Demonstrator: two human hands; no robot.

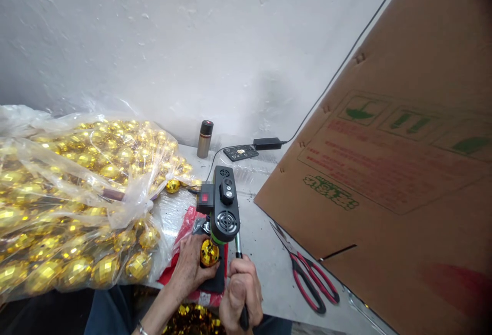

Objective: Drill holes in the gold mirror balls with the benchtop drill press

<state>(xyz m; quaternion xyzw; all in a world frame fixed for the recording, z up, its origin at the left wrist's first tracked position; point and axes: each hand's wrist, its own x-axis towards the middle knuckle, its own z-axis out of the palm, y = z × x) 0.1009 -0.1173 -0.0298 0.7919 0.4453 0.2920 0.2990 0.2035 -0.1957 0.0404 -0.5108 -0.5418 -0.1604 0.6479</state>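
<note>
My left hand (188, 263) has its thumb and fingers closed around a gold mirrored ball (209, 254). The ball sits beneath the head of a small black bench drill press (226, 199), whose dark base (215, 283) rests on a red plastic sheet (169, 272). Whether a bit touches the ball is hidden by the head. My right hand (243, 294) is wrapped around the black grip of the press's metal lever (239, 245), to the right of the base. More gold pieces (192, 319) show below the table edge, between my arms.
Clear plastic bags (132, 207) full of gold balls fill the left side. Red-handled scissors (307, 273) lie on the right, beside a large cardboard box (369, 171). Toward the wall are a bottle (205, 139), a flat black patterned object (241, 153) and a power adapter (268, 144) with its cord.
</note>
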